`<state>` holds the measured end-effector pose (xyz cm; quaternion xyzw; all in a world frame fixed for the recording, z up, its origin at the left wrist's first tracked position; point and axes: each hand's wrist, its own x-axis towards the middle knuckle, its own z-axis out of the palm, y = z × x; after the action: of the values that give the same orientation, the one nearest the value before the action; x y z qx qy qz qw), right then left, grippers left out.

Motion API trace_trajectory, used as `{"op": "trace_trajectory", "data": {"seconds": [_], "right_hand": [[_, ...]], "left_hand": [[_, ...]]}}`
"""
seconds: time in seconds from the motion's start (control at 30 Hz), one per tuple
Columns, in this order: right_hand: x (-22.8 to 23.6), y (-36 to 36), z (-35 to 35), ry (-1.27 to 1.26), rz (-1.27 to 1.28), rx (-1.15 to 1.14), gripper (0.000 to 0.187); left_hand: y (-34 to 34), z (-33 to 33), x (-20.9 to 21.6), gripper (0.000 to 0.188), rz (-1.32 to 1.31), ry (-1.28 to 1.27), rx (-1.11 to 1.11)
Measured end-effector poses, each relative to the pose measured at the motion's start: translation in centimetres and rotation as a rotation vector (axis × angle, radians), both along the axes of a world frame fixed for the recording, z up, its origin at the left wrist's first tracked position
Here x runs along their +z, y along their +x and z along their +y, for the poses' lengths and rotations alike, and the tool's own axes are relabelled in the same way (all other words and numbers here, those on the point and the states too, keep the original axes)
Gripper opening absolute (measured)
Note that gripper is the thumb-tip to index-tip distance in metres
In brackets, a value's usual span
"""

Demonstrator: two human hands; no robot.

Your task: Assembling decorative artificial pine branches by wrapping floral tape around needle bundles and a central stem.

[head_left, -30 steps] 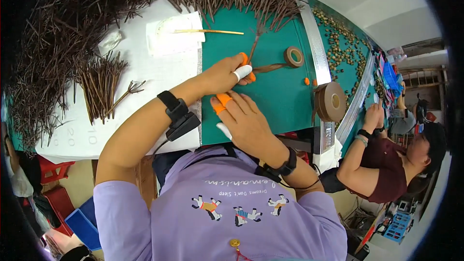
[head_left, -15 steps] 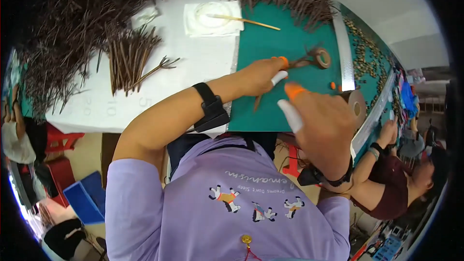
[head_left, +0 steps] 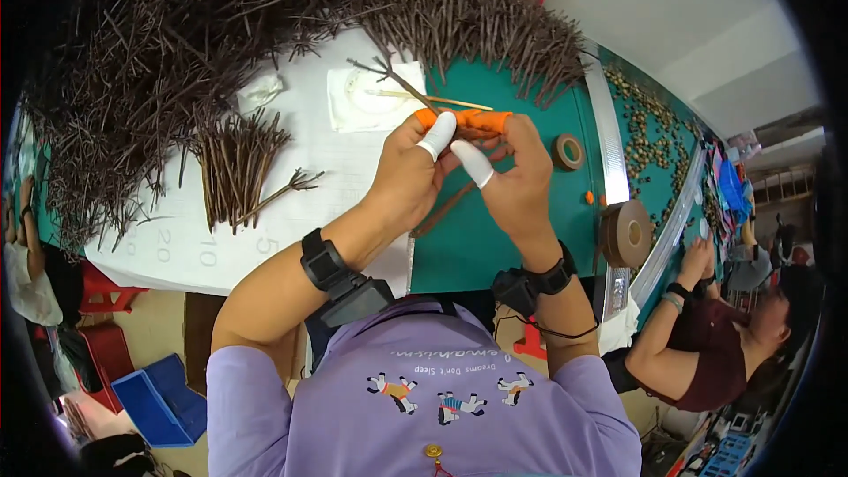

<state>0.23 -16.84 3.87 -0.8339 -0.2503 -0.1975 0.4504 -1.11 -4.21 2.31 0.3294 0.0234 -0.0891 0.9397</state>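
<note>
A forked brown twig (head_left: 406, 86) slants up and left from my left hand (head_left: 402, 163), whose thumb and forefinger close on its stem. My right hand (head_left: 517, 178) meets it at the stem's lower end, fingers closed there. White covers wrap both thumbs, and orange covers are on the forefingers. Below the fingers hangs a narrow brown strip (head_left: 449, 203), like tape; where it joins the stem is hidden by my hands. A small roll of brown tape (head_left: 568, 152) lies right of my right hand. Beyond the hands, a brush-like stick (head_left: 468, 105) rests across a white folded tissue (head_left: 346, 106).
A bundle of twigs (head_left: 234, 172) lies on the white sheet (head_left: 336, 185) at left. Heaped twigs (head_left: 177, 53) fill the far left, with another row (head_left: 495, 26) behind. A large brown roll (head_left: 625, 234) stands near the metal strip (head_left: 612, 155). At right sits another person (head_left: 689, 327).
My right hand has moved up and left to meet my left hand. The forked twig now points up and left from my left hand, away from the small tape roll.
</note>
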Motion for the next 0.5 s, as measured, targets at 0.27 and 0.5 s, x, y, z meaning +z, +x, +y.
{"op": "trace_trajectory", "data": {"seconds": [0.27,0.5], "right_hand": [[-1.8,1.9,1.8,-0.054,-0.028,0.066,0.019],[-3.3,2.9,1.5,-0.309,-0.252,0.108,0.015]], "left_hand": [[0.4,1.7,-1.5,0.02,0.148,-0.143,0.031],[0.8,3.4,-3.2,0.018,0.248,0.011,-0.013]]}}
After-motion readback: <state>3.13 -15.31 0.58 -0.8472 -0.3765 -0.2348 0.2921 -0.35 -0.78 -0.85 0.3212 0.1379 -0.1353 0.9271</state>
